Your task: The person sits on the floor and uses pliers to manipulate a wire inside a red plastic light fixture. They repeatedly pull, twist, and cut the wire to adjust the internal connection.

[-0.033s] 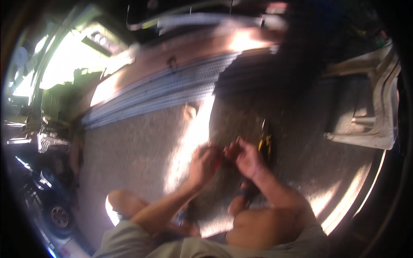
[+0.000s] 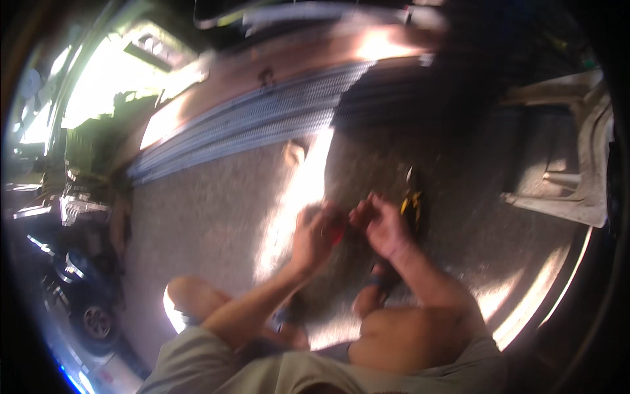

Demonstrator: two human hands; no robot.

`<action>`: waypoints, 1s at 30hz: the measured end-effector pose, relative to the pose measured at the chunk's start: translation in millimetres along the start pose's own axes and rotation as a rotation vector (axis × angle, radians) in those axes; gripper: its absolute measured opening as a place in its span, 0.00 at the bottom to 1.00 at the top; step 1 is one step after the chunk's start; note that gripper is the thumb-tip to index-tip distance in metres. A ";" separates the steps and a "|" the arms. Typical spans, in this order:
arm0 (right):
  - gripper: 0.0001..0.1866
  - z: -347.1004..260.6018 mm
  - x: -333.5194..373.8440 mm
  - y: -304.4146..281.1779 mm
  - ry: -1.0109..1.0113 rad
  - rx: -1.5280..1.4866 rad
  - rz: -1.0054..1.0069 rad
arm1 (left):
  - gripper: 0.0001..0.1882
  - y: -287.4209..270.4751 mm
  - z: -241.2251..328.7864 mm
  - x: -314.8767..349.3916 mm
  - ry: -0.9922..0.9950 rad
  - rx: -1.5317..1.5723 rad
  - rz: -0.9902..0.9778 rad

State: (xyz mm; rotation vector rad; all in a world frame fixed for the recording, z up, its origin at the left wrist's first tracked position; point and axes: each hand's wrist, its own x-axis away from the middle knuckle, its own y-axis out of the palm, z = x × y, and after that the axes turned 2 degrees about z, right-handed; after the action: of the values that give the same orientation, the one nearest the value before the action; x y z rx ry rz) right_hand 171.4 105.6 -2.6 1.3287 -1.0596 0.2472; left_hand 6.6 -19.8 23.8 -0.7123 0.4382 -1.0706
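Observation:
My left hand [image 2: 312,235] is closed around a small red thing [image 2: 336,234]; only a bit of it shows beside the fingers, too little to tell its kind. Just to the right, my right hand [image 2: 384,230] is held palm up, its fingers half bent and apart. Nothing can be made out in it, though blur softens the fingertips. A narrow gap separates the two hands. Beyond my right wrist, a pair of pliers [image 2: 411,205] with yellow and black handles lies on the floor, jaws pointing away from me.
Long grey ribbed metal strips [image 2: 262,128] lie across the far floor, beside a brown board [image 2: 230,85]. A worn pale plastic chair [image 2: 590,151] is at the right. Lower left is a dark machine with a wheel [image 2: 98,322]. Sunlight crosses the concrete floor [image 2: 203,223].
The whole view has shifted slightly, so the floor things sit a little higher and further right. My hands keep nearly the same pose, the left still closed on the red thing.

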 end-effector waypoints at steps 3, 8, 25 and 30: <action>0.06 0.2 -11.9 -11.2 -0.035 0.016 0.062 | 0.12 -8.0 -3.0 -6.2 -0.079 -0.055 0.168; 0.05 6.2 -7.7 -2.6 -0.060 0.190 0.060 | 0.11 -20.1 -10.7 -8.0 -0.345 0.119 0.110; 0.02 11.3 -7.3 5.4 -0.061 0.240 0.118 | 0.19 6.6 -18.5 16.3 -0.556 0.139 -0.088; 0.02 -4.8 -7.4 10.9 -0.108 0.210 0.081 | 0.13 8.8 -12.0 -9.2 -0.395 0.046 -0.078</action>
State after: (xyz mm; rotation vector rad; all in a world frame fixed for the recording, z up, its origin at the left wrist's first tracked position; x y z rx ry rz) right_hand 162.2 115.9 -0.3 1.5019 -1.2060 0.3584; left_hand 0.6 -12.6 9.0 -0.8821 0.0467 -0.9801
